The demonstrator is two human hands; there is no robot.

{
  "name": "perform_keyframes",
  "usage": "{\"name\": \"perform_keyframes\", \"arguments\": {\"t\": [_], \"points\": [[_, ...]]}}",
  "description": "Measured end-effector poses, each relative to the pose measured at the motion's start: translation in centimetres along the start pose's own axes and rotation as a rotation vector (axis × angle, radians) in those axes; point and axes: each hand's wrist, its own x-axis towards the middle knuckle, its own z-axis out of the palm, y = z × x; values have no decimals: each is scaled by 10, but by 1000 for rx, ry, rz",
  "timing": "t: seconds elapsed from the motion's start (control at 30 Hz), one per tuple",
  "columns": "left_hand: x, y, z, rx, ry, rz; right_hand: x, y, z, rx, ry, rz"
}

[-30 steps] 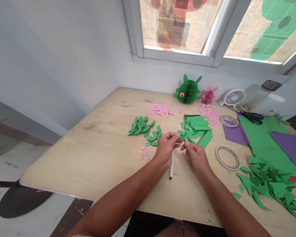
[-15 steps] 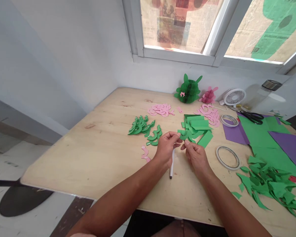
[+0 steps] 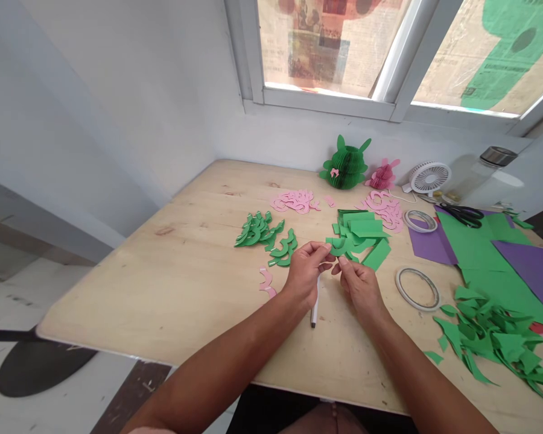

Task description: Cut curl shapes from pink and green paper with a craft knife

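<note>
Over the middle of the table, my left hand point(image 3: 308, 268) pinches a small curved green paper piece point(image 3: 337, 246) between thumb and fingers. My right hand point(image 3: 356, 279) is closed at the lower edge of that same piece, its thumb and fingertips together. Behind it lies a stack of green paper strips point(image 3: 364, 224). To the left sit several curved green cut-outs point(image 3: 284, 248) with white strips on their ends, and a larger heap of them point(image 3: 254, 230). A white pen point(image 3: 315, 307) rests under my left hand, partly hidden. Two pink curved pieces point(image 3: 265, 277) are beside my left wrist.
Pink cut-outs point(image 3: 294, 201) lie farther back. A green paper figure point(image 3: 345, 167), a pink one point(image 3: 382, 176) and a small fan point(image 3: 429, 178) stand by the wall. On the right are tape rolls point(image 3: 417, 289), scissors point(image 3: 462, 214), purple sheets point(image 3: 531, 268) and green scraps point(image 3: 493, 337).
</note>
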Motion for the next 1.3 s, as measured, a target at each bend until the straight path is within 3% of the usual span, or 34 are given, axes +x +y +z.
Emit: {"name": "perform_keyframes", "arguments": {"t": [0.67, 1.3], "points": [[-1, 9, 1, 34, 27, 46, -1, -3, 0, -42, -15, 45], [-2, 3, 2, -58, 16, -10, -1, -5, 1, -40, 9, 22]]}}
